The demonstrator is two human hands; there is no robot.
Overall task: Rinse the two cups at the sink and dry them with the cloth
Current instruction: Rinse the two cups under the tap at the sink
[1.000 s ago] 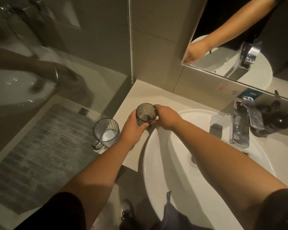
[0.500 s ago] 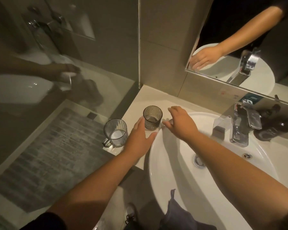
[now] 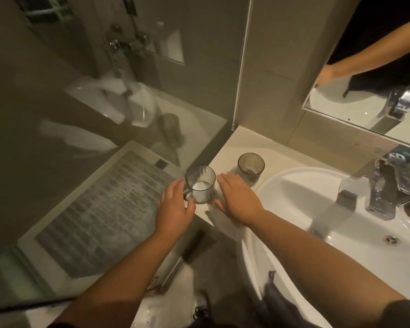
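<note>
Two clear ribbed cups stand on the pale countertop (image 3: 244,143) left of the sink (image 3: 291,178). The handled mug (image 3: 200,183) is near the counter's left edge, and the tumbler (image 3: 251,166) stands behind and to its right, untouched. My left hand (image 3: 175,207) is at the mug's handle side with fingers spread and the thumb by its base; no closed grip shows. On the mug's right side, my right hand (image 3: 237,200) hovers flat, fingers straight. A dark cloth (image 3: 277,301) hangs over the sink's front rim.
A chrome faucet (image 3: 386,188) stands at the back right of the basin, with the drain (image 3: 391,239) below it. A mirror (image 3: 365,74) is on the wall above. A glass shower partition (image 3: 104,114) runs along the counter's left edge.
Both hands let go of the tumbler, which now stands on the counter. They moved left to either side of the handled mug.
</note>
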